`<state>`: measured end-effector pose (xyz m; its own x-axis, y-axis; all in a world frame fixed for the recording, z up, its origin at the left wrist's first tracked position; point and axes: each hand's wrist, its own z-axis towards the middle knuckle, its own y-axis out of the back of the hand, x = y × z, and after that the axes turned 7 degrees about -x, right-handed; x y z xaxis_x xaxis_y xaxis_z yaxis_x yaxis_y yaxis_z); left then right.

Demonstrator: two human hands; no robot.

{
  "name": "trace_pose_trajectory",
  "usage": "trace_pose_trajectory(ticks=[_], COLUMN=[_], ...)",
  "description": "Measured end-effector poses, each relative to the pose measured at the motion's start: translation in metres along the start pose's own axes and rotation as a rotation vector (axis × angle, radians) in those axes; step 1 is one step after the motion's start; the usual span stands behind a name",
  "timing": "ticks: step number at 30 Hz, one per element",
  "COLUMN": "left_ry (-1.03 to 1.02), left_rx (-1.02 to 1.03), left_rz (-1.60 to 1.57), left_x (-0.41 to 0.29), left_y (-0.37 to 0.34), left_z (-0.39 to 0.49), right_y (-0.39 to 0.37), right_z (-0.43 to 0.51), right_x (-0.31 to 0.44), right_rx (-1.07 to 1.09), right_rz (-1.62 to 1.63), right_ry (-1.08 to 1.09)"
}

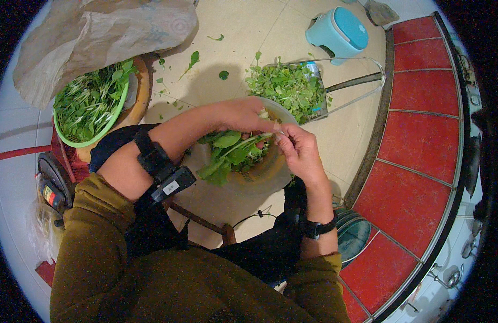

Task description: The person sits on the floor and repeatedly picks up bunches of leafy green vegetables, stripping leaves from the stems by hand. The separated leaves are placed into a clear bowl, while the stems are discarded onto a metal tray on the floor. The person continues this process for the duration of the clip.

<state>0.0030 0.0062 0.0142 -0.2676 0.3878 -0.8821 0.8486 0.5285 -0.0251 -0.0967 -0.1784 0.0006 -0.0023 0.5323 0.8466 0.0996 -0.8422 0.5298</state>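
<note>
My left hand (243, 117) reaches across and grips leafy green stems (230, 155), whose broad leaves hang to the left. Its lower fingers are partly hidden by the greens. My right hand (304, 151) pinches the root end of a pale stem, its fingertips meeting those of the left. Both hands are above a translucent plastic basin (259, 187) between my knees. Small leaves and scraps lie inside the basin, partly covered by the hands.
A green-rimmed basket (124, 99) of greens stands on a wooden seat (143, 84) beneath a brown sack (123, 36). Picked leaves fill a long-handled dustpan (323, 95). Loose leaves (192, 60) dot the tiles. A blue plastic stool (333, 34) stands near the red-tiled counter (422, 141).
</note>
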Motion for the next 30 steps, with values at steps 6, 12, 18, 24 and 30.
trace_pose_trajectory(ticks=[6,12,18,24,30], left_ry=[-0.189,-0.284,-0.39,-0.439,-0.387], left_rx=[0.035,0.099,0.09,-0.069,-0.186], left_rz=[0.237,0.321,0.223,-0.023,-0.243], left_x=[0.011,0.026,0.027,0.023,0.01], left_y=[0.004,0.004,0.002,-0.006,-0.018], left_z=[0.004,0.013,0.018,0.023,0.026], right_y=[-0.01,-0.012,-0.011,0.002,0.013], right_z=[0.0,-0.005,0.001,0.008,0.021], right_x=[0.013,0.032,0.016,0.012,0.026], right_rx=[-0.023,0.108,-0.007,-0.09,-0.125], right_rz=[-0.248,-0.503,-0.2,0.791,1.165], right_ry=[0.186,0.017,-0.077,-0.624,-0.66])
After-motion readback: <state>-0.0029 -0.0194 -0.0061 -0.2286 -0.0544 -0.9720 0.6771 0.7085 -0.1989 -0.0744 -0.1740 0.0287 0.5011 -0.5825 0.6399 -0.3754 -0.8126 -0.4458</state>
